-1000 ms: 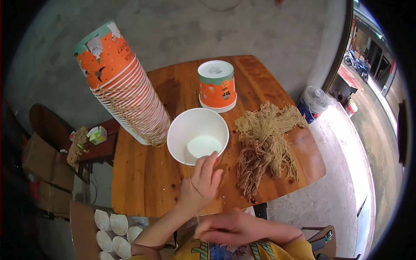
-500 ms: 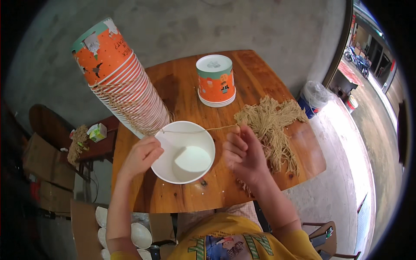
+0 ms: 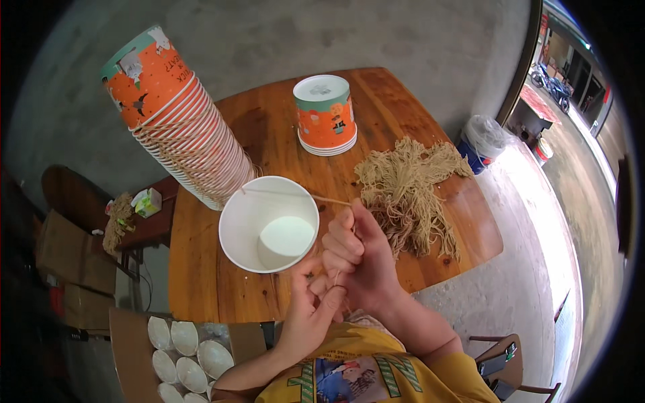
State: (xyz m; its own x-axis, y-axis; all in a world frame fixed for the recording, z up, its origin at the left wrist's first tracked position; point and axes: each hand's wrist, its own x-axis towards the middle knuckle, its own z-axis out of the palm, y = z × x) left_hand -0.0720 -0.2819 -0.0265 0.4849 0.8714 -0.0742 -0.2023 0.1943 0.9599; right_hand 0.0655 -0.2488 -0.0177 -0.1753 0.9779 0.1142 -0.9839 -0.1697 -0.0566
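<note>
A white-lined paper bucket (image 3: 269, 225) lies tipped on the wooden table with its mouth facing me. A thin tan cord (image 3: 329, 199) runs from the left part of its rim across the mouth to my right hand (image 3: 363, 255), which is closed on it with thumb and forefinger pinched. Just below and touching it, my left hand (image 3: 316, 302) is closed, pinching a lower stretch of the cord close to my body. To the right of my hands lies a heap of loose tan cords (image 3: 410, 191).
A tall leaning stack of orange paper buckets (image 3: 181, 121) with cord handles rises at the left. A short upside-down stack (image 3: 326, 117) stands at the back of the wooden table (image 3: 248, 305). Below left, a cardboard box (image 3: 131, 349) holds several white buckets. A blue bin (image 3: 478, 151) stands at right.
My left hand has left the bucket's left rim and come down to the right, beside my right hand. The right hand has shifted slightly down and left, still holding the cord.
</note>
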